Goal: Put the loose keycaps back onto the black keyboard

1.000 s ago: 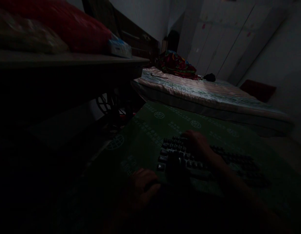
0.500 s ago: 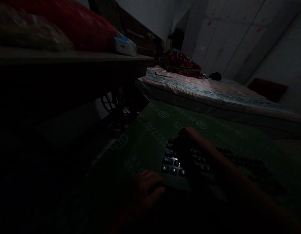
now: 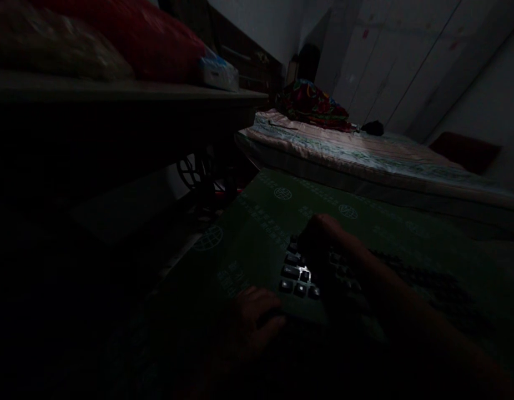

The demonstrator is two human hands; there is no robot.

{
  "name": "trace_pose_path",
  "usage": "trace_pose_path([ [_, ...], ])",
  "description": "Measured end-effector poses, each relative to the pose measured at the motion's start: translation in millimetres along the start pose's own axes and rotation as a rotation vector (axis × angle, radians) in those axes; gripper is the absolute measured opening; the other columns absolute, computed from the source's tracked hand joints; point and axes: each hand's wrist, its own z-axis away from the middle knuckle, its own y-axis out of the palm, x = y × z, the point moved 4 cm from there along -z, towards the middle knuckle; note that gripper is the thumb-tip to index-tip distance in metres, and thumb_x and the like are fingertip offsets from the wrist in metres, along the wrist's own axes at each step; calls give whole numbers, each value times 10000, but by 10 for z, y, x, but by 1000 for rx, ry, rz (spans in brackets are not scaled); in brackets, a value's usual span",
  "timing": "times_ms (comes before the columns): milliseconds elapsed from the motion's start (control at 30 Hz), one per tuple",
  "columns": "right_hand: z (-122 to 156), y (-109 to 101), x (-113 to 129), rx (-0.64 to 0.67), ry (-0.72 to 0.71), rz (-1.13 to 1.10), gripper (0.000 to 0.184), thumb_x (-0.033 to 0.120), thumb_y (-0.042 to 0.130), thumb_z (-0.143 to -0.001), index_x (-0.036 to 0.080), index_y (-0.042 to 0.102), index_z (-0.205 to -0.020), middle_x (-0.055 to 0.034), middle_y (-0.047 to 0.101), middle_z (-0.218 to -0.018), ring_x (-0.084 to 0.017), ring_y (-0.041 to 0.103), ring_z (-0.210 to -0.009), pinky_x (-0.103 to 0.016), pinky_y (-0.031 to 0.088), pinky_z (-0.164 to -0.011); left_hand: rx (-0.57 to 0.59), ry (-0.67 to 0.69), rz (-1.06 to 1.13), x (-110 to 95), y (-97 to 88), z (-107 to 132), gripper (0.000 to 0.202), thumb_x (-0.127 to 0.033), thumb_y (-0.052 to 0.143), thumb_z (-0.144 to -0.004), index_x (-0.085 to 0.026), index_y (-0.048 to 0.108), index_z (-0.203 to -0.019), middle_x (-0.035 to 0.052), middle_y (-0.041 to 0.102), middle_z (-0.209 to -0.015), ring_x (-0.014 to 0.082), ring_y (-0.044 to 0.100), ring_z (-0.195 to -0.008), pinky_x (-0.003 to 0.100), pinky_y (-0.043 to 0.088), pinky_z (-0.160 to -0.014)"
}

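A dark keyboard [image 3: 290, 271] lies on a green board printed with pale globes and lettering, light glinting between several keys at its left end. Over the keyboard's upper left part is my right hand [image 3: 323, 229], its fingers bent down and closed. Deep shadow hides the fingertips and anything they grip. My left hand [image 3: 259, 311] rests by the near left corner of the keyboard, thumb apart from the fingers, with nothing visible between them. My right forearm covers the middle of the keyboard.
The green board [image 3: 257, 194] reaches toward a bed [image 3: 365, 155] with a bundled patterned blanket [image 3: 313, 105]. To the left, a raised tabletop [image 3: 157, 89] carries a red bag [image 3: 157, 47] and a wrapped white-blue pack [image 3: 219, 73]. Dark small pieces [image 3: 432, 283] lie at the right.
The whole view has shifted slightly, so things sit a little further right. My right hand stays over the keyboard's upper left keys; my left hand keeps its place beside the corner.
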Motion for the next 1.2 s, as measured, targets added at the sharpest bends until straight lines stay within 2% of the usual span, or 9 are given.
trace_pose_path([
  [133, 210, -123, 35, -69, -41, -38, 290, 146, 455, -830, 141, 676, -1018, -131, 676, -979, -188, 621, -904, -210, 423, -680, 11, 2, -2, -17, 2, -13, 100, -207, 606, -750, -197, 661, -832, 21, 706, -837, 184, 622, -785, 334, 468, -723],
  [267, 693, -106, 156, -175, -163, -174, 252, 132, 482, -811, 150, 694, -946, -106, 672, -954, -171, 616, -881, -210, 423, -711, 19, 13, -4, -41, -8, -41, 100, -222, 607, -754, -184, 660, -830, 30, 703, -836, 188, 616, -787, 338, 464, -726],
  [400, 1251, 113, 353, -225, -287, -370, 215, 117, 522, -788, 187, 695, -895, -66, 669, -949, -156, 614, -861, -223, 451, -699, 18, 30, -24, -41, 5, -52, 99, -245, 593, -768, -191, 652, -827, 31, 700, -844, 182, 613, -785, 331, 465, -729],
  [533, 1569, 378, 586, -243, -333, -420, 190, 94, 554, -762, 195, 701, -829, -51, 672, -875, -152, 616, -788, -230, 468, -659, 3, 35, -27, -35, 13, -51, 108, -253, 598, -762, -197, 653, -836, 25, 698, -844, 178, 610, -782, 322, 468, -724],
  [667, 1645, 468, 759, -319, -316, -381, 172, 96, 552, -775, 192, 693, -787, -40, 653, -800, -141, 593, -728, -223, 453, -618, 14, 25, -24, -36, 17, -51, 110, -256, 598, -761, -196, 656, -832, 26, 695, -838, 180, 608, -789, 318, 467, -719],
  [800, 1644, 451, 856, -265, -319, -310, 144, 101, 572, -777, 183, 689, -759, -39, 648, -792, -146, 580, -728, -219, 430, -594, 12, 13, -29, -29, 30, -46, 106, -254, 606, -755, -194, 658, -825, 29, 697, -842, 182, 607, -791, 321, 468, -727],
  [933, 1667, 405, 898, -256, -312, -259, 153, 96, 564, -790, 184, 690, -786, -48, 647, -830, -155, 575, -777, -235, 428, -636, 16, 18, -28, -26, 46, -38, 108, -250, 608, -756, -195, 659, -834, 32, 694, -854, 181, 606, -798, 324, 472, -733],
  [1200, 1712, 397, 918, -257, -334, -207, 135, 107, 556, -816, 173, 669, -783, -46, 630, -806, -140, 546, -732, -234, 395, -614, 1, 18, -11, -48, 31, -37, 98, -237, 614, -754, -187, 657, -826, 30, 690, -836, 182, 603, -788, 327, 475, -726],
])
